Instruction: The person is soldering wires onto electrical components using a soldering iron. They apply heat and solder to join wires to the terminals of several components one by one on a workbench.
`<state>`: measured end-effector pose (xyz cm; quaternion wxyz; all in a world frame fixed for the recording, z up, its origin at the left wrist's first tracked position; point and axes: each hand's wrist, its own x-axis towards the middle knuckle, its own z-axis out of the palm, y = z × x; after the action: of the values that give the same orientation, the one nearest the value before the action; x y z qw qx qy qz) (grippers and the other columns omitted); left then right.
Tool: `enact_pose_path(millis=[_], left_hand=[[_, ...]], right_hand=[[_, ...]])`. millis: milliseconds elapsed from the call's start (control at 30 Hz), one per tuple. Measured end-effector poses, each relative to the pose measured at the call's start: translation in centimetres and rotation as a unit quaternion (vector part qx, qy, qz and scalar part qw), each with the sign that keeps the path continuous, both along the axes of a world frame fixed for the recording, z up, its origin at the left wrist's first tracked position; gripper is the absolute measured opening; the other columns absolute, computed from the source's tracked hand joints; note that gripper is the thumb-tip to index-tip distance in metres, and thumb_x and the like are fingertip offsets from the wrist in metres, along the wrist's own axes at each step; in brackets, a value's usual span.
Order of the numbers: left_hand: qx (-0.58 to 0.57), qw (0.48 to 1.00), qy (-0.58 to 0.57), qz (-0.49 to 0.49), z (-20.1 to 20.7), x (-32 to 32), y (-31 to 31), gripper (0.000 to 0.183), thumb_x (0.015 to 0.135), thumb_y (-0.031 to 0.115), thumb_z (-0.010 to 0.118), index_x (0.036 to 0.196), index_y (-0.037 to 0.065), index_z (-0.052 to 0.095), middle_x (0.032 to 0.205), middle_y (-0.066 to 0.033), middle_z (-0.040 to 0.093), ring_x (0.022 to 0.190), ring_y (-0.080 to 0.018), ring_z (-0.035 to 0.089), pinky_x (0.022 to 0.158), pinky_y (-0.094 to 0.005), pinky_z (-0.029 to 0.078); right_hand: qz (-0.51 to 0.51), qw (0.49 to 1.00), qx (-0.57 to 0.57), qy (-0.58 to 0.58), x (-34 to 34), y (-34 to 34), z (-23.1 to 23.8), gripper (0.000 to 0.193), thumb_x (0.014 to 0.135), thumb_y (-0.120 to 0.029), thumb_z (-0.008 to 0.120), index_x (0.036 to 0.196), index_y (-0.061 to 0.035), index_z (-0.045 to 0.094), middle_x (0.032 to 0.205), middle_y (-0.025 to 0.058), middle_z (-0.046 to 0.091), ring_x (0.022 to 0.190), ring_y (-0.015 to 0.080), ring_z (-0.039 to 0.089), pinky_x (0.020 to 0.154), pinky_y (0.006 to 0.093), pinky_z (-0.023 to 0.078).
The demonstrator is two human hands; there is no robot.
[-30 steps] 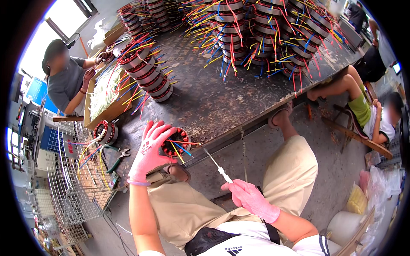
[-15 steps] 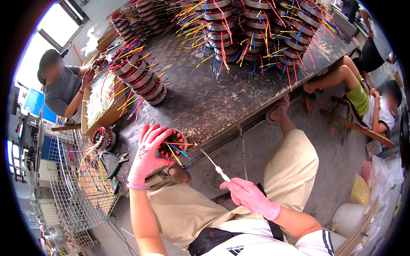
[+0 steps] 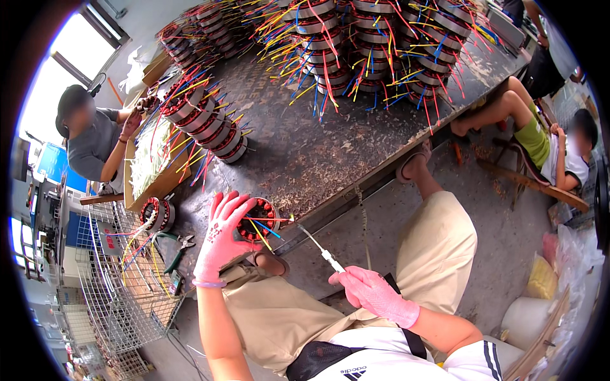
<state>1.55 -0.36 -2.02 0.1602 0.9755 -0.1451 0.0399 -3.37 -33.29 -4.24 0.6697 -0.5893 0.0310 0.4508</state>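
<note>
My left hand [image 3: 221,236], in a pink glove, rests around the left side of a motor stator [image 3: 277,209], fingers stretched over its far side and thumb at its near side. The stator, a ring with red-lined slots, sits at the table's near edge. Red, yellow and blue wires stick out of it to the right. My right hand [image 3: 375,292], also gloved in pink, is closed on a slim pen-like tool [image 3: 328,257] with a white handle and a thin shaft. The shaft's tip points at the red wire's end, where a small bright yellowish spot shows. Whether they touch, I cannot tell.
Stacked stators [image 3: 318,47] with loose coloured wires fill the far table; a leaning stack [image 3: 210,124] stands left. Another stator [image 3: 157,214] and green-handled pliers [image 3: 181,253] lie left by a wire rack [image 3: 108,298]. One person sits left beside a carton [image 3: 152,184], another sits right.
The view has shifted slightly. Both hands keep nearly the same pose, and the tool tip stays close to the red wire's end.
</note>
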Motion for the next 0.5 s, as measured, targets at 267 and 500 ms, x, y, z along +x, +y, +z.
enact_pose_path(millis=[267, 500], left_hand=[[0.000, 1.000, -0.005, -0.002, -0.1, -0.1, 0.0, 0.101, 0.042, 0.020, 0.090, 0.137, 0.009, 0.055, 0.141, -0.0101, 0.053, 0.141, -0.0340, 0.038, 0.122, -0.0502, 0.022], [-0.004, 1.000, 0.000, -0.001, 0.3, -0.1, -0.4, 0.092, 0.050, 0.018, 0.088, 0.136, 0.011, 0.056, 0.141, -0.0115, 0.053, 0.139, -0.0344, 0.039, 0.121, -0.0518, 0.023]], right_hand=[[0.005, 1.000, -0.014, -0.010, 0.1, -0.1, 0.2, 0.032, 0.106, -0.029, 0.047, 0.113, -0.0032, 0.065, 0.059, -0.0042, 0.044, 0.051, 0.0043, 0.036, 0.048, 0.0229, 0.029], [0.000, 1.000, 0.001, -0.004, -0.1, 0.0, -0.5, 0.032, 0.106, -0.029, 0.047, 0.113, -0.0038, 0.065, 0.059, -0.0042, 0.044, 0.053, 0.0045, 0.038, 0.049, 0.0233, 0.030]])
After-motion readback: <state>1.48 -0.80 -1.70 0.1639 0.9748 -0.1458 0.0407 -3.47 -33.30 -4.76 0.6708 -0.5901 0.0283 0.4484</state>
